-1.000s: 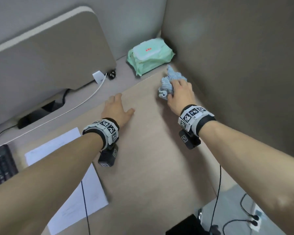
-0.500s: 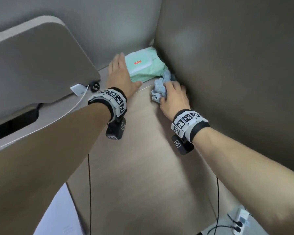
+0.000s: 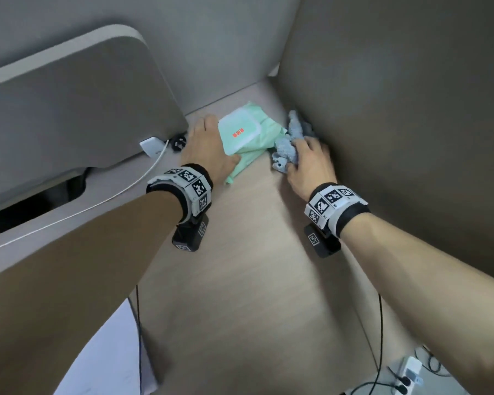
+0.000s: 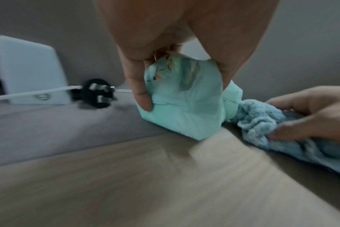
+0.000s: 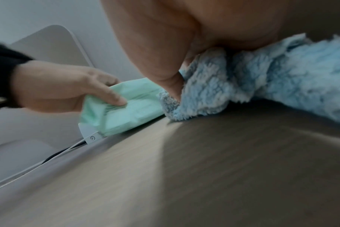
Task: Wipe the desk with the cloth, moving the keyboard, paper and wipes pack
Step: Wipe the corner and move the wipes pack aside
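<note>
A mint-green wipes pack (image 3: pixel 248 138) sits at the desk's far corner. My left hand (image 3: pixel 208 149) grips its left end, thumb on the near side and fingers on the far side; the left wrist view shows the wipes pack (image 4: pixel 184 99) pinched and tilted up off the desk. My right hand (image 3: pixel 308 163) holds a crumpled blue cloth (image 3: pixel 288 143) pressed on the wooden desk (image 3: pixel 254 280) beside the right partition. In the right wrist view the cloth (image 5: pixel 252 79) bunches under my palm, touching the wipes pack (image 5: pixel 126 110). A corner of white paper (image 3: pixel 109 354) shows at bottom left. The keyboard is out of view.
A grey partition (image 3: pixel 397 124) walls the right side and a grey panel (image 3: pixel 69 109) stands at the left back. A white adapter (image 3: pixel 151 145) with its cable and a black plug (image 3: pixel 180 142) lie on the grey rear strip beside my left hand. A power strip (image 3: pixel 408 374) lies on the floor.
My left hand left the bare desk, reached to the wipes pack and took hold of its left end. The right hand slid the cloth farther into the corner.
</note>
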{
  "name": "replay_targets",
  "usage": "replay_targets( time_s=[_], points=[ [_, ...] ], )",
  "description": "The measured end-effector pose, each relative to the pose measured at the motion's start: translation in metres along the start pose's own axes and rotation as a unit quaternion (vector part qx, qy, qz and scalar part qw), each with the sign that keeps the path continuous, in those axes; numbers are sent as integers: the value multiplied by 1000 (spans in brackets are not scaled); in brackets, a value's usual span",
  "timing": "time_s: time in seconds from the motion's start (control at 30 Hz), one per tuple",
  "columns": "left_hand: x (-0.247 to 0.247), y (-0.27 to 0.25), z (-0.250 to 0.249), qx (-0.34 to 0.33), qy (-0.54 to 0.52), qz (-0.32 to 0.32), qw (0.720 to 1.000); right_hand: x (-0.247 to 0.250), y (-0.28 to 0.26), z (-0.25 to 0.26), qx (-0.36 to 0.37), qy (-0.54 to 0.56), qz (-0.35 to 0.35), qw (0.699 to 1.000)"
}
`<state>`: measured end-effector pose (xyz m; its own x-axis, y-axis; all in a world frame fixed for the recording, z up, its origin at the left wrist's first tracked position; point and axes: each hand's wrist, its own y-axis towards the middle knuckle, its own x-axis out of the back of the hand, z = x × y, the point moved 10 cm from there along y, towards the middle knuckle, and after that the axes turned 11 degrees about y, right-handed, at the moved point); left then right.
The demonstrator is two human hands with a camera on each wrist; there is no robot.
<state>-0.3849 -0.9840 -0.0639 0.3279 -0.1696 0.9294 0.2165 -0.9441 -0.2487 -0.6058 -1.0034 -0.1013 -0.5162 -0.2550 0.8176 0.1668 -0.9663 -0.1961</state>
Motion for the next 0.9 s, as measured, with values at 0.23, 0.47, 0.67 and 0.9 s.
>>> replay_targets(
  time_s=[0.23, 0.47, 0.67, 0.9],
  points=[
    [9, -71, 78, 58, 12, 27, 998, -14, 43, 32, 22, -47, 17, 999],
    [20, -104, 139, 112, 10, 27, 993, -93, 31, 125, 186, -135, 171, 958],
    [16, -110, 148, 128, 1, 16, 992, -68, 38, 80, 184, -156, 148, 959],
    [12, -109, 149, 130, -6, 1, 991, -79, 68, 118, 130, -149, 143, 970]
  ],
)
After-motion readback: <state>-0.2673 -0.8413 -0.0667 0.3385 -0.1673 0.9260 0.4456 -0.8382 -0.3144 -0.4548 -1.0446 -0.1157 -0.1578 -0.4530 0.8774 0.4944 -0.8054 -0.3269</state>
